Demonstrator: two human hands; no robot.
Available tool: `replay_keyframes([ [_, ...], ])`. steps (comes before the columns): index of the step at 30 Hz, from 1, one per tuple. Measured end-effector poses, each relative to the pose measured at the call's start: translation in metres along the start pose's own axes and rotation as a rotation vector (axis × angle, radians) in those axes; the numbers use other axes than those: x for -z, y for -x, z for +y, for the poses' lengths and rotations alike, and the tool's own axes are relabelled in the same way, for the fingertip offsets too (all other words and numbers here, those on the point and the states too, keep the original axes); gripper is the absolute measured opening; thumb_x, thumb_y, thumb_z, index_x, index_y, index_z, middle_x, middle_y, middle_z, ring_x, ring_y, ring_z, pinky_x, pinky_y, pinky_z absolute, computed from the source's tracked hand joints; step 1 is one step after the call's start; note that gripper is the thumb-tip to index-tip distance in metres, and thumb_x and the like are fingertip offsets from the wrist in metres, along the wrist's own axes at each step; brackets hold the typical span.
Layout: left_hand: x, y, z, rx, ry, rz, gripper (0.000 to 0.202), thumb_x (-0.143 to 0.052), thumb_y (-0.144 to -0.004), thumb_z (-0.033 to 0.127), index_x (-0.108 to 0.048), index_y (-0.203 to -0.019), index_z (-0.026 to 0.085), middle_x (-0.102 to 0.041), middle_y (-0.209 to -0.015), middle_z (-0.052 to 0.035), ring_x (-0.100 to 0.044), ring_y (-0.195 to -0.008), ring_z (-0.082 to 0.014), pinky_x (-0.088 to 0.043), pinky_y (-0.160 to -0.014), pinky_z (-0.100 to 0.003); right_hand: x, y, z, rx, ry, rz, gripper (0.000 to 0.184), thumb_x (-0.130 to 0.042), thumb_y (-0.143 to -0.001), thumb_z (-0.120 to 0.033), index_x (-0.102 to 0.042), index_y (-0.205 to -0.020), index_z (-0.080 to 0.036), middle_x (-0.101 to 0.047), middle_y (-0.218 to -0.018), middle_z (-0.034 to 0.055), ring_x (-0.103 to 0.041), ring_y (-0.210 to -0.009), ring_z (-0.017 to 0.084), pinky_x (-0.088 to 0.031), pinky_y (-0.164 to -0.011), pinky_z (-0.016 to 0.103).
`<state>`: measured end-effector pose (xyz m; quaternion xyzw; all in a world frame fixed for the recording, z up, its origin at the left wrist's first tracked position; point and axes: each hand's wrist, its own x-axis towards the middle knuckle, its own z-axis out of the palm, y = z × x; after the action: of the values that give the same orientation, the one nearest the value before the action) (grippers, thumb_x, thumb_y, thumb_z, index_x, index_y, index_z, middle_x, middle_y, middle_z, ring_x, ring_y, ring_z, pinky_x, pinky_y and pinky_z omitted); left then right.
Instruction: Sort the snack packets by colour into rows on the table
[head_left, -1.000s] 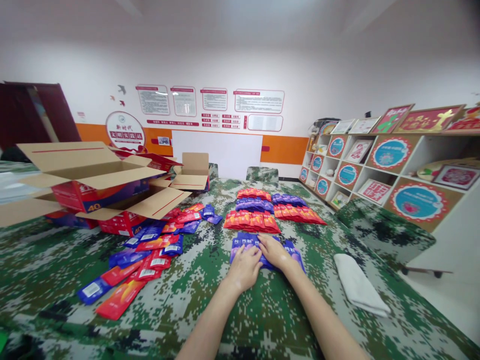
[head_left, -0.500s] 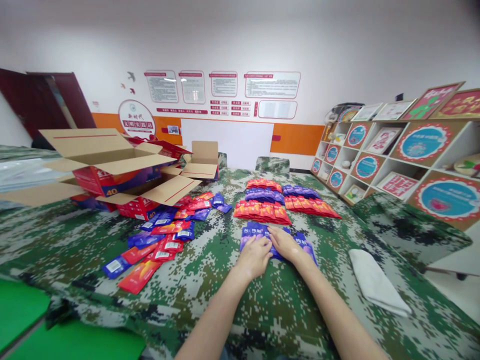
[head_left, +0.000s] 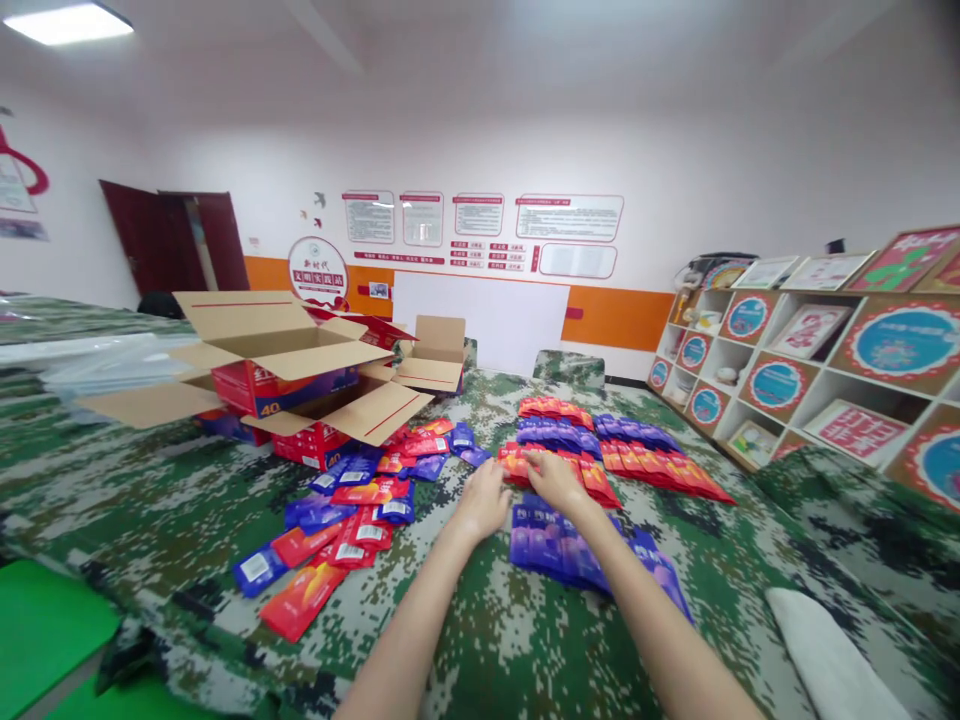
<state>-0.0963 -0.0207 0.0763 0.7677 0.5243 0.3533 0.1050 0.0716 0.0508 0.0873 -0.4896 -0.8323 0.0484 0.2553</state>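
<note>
Both my hands reach forward over a camouflage-covered table (head_left: 187,520). My left hand (head_left: 484,498) hovers with fingers apart just left of a fanned row of red packets (head_left: 592,478). My right hand (head_left: 553,478) rests on the near end of that red row, fingers spread; no packet is lifted. Under my right forearm lies a fanned row of purple packets (head_left: 555,545). Farther back are more sorted rows, purple (head_left: 637,434) and red (head_left: 551,407). A loose heap of red and blue packets (head_left: 345,510) lies to the left.
Open cardboard boxes (head_left: 277,360) with red printed sides stand at the left back, a smaller one (head_left: 435,355) behind them. A folded white cloth (head_left: 832,655) lies near right. Shelves with framed pictures (head_left: 810,360) line the right wall. A green surface (head_left: 45,640) is at the lower left.
My hands have left the purple row and moved forward to the red row behind it. The camera has tilted up and turned left.
</note>
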Motion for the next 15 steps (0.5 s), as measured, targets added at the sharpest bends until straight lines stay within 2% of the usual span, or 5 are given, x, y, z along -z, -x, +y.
replay_keyframes([
  [4,0.013,-0.026,-0.056,0.189,-0.138,-0.014,0.034,-0.050,-0.077,0.022,-0.045,-0.110,0.017,-0.043,-0.117,-0.0090,-0.041,-0.112,-0.0220,-0.030,-0.097,-0.034,-0.039,-0.069,-0.018,-0.152,-0.101,-0.065,0.034,-0.051,-0.071,-0.016,-0.062,-0.103,-0.012,-0.066,-0.097,0.0098,-0.059,-0.089,0.019,-0.040,-0.075,0.023],
  [8,0.011,-0.055,-0.101,0.241,-0.287,-0.068,0.048,-0.049,-0.075,0.023,-0.038,-0.122,0.015,-0.035,-0.128,-0.0136,-0.032,-0.123,-0.0253,-0.024,-0.102,-0.035,-0.078,-0.126,-0.024,-0.319,-0.126,-0.137,0.027,-0.055,-0.066,-0.018,-0.064,-0.090,-0.010,-0.067,-0.087,0.0097,-0.060,-0.081,0.019,-0.041,-0.066,0.022],
  [12,0.004,-0.078,-0.128,0.276,-0.387,-0.171,0.061,-0.047,-0.074,0.023,-0.030,-0.131,0.009,-0.030,-0.135,-0.0178,-0.026,-0.127,-0.0280,-0.017,-0.105,-0.039,-0.111,-0.165,-0.021,-0.393,-0.137,-0.139,0.027,-0.054,-0.063,-0.016,-0.065,-0.088,-0.010,-0.067,-0.084,0.0113,-0.061,-0.079,0.020,-0.042,-0.062,0.022],
  [15,-0.002,-0.084,-0.138,0.220,-0.416,-0.218,0.054,-0.045,-0.074,0.025,-0.038,-0.126,0.010,-0.039,-0.130,-0.0172,-0.030,-0.126,-0.0280,-0.010,-0.107,-0.045,-0.132,-0.184,-0.013,-0.442,-0.153,-0.139,0.028,-0.054,-0.063,-0.016,-0.065,-0.088,-0.009,-0.067,-0.084,0.0141,-0.062,-0.078,0.021,-0.043,-0.061,0.024],
])
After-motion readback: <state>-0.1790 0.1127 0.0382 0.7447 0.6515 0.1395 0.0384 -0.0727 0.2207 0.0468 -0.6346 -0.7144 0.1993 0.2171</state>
